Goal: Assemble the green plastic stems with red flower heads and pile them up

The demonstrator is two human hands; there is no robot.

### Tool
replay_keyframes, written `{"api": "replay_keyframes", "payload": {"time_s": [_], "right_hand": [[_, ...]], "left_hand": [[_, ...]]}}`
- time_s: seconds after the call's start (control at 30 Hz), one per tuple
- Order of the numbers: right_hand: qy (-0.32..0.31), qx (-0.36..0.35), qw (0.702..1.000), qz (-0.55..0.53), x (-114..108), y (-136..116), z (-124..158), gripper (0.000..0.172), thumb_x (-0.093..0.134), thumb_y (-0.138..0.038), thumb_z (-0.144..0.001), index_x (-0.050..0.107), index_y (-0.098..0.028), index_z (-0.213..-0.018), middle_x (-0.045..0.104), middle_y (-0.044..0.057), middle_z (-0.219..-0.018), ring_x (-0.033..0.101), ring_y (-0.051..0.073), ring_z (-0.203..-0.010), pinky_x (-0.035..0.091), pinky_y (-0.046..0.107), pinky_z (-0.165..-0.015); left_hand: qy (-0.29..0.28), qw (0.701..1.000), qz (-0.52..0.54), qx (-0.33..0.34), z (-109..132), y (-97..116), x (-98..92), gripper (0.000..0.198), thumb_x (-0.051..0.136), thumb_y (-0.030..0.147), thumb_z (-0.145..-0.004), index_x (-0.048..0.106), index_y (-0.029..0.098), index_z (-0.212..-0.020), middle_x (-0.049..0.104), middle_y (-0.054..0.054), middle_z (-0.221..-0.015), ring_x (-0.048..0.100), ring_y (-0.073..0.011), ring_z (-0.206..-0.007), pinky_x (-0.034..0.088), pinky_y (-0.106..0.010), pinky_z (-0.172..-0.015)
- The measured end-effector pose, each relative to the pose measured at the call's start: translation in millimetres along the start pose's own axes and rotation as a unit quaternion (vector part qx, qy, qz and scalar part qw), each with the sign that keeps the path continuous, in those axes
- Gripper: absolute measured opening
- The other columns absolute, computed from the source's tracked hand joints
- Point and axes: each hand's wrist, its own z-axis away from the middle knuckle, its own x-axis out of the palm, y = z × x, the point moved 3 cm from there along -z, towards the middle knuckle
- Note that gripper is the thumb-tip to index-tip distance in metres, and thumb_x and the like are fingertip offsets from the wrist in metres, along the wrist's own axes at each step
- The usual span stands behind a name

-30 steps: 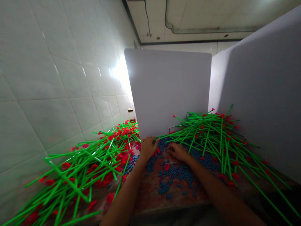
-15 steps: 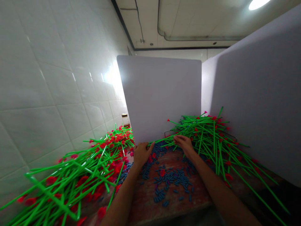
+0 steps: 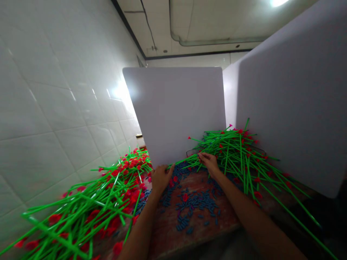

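My left hand (image 3: 161, 178) is closed at the foot of the upright white panel, its thumb and fingers around one end of a thin green plastic stick (image 3: 180, 161). The stick slants up to the right, towards my right hand (image 3: 209, 163). There the thumb and fingertips are pinched together by the edge of a heap of green sticks (image 3: 230, 151) with red cup-shaped ends; what lies between them is too small to make out. Small dark blue pellet-like pieces (image 3: 197, 202) lie scattered on the worn reddish wooden table (image 3: 189, 242) below my hands, with a red cup piece (image 3: 185, 197) among them.
A second heap of green sticks with red cups (image 3: 103, 202) spreads along the tiled wall (image 3: 76, 144) on the left. White panels stand ahead (image 3: 176, 108) and to the right (image 3: 287, 108). A jar with a dark lid (image 3: 140, 141) is behind the left heap.
My view has shifted slightly, so the scene sits a little further left. Both hands keep nearly the same places, the right one still pinched near the heap.
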Motion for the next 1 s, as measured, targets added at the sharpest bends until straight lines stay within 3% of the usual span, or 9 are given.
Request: {"api": "replay_keyframes", "payload": {"time_s": [0.6,1.0], "right_hand": [[-0.015,-0.048,0.995,0.082,0,8,-2,0.036,0.073,-0.048,-0.059,0.071,-0.016,-0.075,0.067,0.003,-0.067,0.058,0.015,-0.059,0.046,0.026,-0.058],[0.031,-0.043,0.997,0.047,-7,8,-3,0.036,0.074,-0.045,-0.059,0.07,-0.016,-0.079,0.068,0.003,-0.072,0.057,0.014,-0.061,0.046,0.027,-0.06]], "left_hand": [[0.007,1.0,-0.011,0.016,0,0,5.7,0.053,0.031,0.06,-0.087,0.061,0.02,-0.068,0.063,-0.004,-0.073,0.054,-0.021,-0.082,0.031,-0.031,-0.076],[0.0,1.0,-0.014,0.009,0,1,5.3,0.053,0.032,0.06,-0.087,0.062,0.02,-0.069,0.064,-0.005,-0.074,0.054,-0.021,-0.082,0.029,-0.032,-0.076]]}}
